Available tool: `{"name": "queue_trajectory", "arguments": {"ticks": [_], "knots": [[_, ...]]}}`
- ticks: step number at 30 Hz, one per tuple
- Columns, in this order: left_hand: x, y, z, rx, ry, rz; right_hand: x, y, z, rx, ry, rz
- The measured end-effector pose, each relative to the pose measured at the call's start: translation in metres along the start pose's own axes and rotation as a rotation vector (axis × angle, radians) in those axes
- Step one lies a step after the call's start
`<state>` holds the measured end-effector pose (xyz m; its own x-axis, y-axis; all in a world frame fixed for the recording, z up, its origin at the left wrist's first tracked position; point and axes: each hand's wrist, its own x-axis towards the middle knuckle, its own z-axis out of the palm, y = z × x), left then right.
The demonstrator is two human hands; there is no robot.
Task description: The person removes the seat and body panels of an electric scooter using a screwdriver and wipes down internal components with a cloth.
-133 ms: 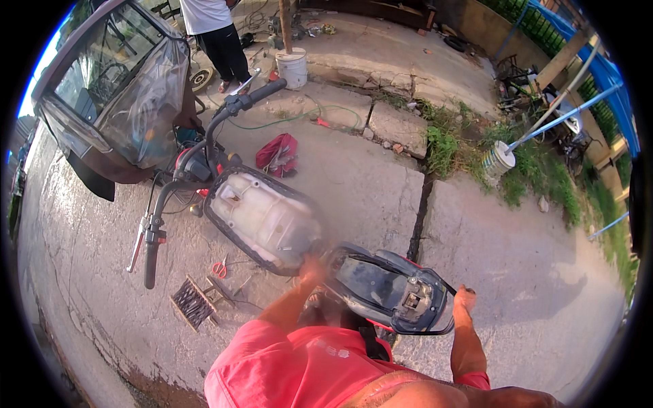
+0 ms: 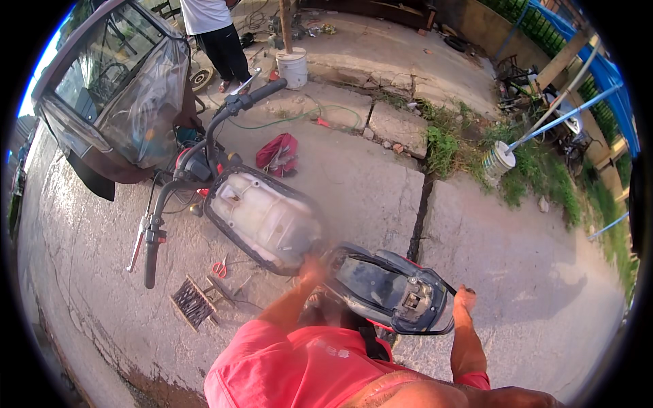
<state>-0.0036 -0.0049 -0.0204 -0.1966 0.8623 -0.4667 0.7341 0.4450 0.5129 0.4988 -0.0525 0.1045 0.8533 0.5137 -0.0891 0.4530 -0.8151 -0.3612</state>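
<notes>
A scooter or moped stands in front of me, its black handlebar (image 2: 155, 224) at the left. Behind the bar lies a whitish translucent tub-like body part (image 2: 262, 214) with a dark rim. The dusty black rear section (image 2: 371, 280) has an open frame and a black grab rail (image 2: 435, 332) around its back end. My right hand (image 2: 464, 298) is closed round the rail at its rear right corner. My left hand (image 2: 313, 270) is at the gap between the whitish part and the rear section; it is blurred and its fingers cannot be made out.
On the concrete at left lie orange-handled scissors (image 2: 220, 267) and a small metal grate (image 2: 193, 304). A red cloth bag (image 2: 278, 154) lies beyond the scooter. A three-wheeler cab (image 2: 112, 95) stands far left, near a person (image 2: 216, 41). White buckets (image 2: 292, 69) hold poles.
</notes>
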Motion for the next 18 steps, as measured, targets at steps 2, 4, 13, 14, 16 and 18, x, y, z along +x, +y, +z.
{"name": "queue_trajectory", "arguments": {"ticks": [2,4,13,14,16,18], "knots": [[0.001,-0.003,0.001,-0.009,0.005,-0.010,-0.001,-0.001,0.000,0.006,-0.004,-0.008],[0.003,-0.005,0.004,-0.012,0.012,-0.010,-0.001,-0.001,0.001,0.005,-0.008,-0.011],[0.000,-0.002,-0.002,-0.013,0.021,0.015,-0.002,-0.003,0.002,-0.013,-0.012,-0.014],[0.003,-0.006,0.003,-0.007,0.034,0.024,0.001,-0.001,0.003,-0.015,-0.014,-0.018],[0.006,-0.006,0.006,0.021,0.035,0.015,0.000,-0.001,0.001,-0.018,-0.023,-0.015],[0.008,-0.004,0.005,0.073,-0.004,-0.026,-0.006,-0.012,-0.006,-0.035,-0.042,0.010]]}}
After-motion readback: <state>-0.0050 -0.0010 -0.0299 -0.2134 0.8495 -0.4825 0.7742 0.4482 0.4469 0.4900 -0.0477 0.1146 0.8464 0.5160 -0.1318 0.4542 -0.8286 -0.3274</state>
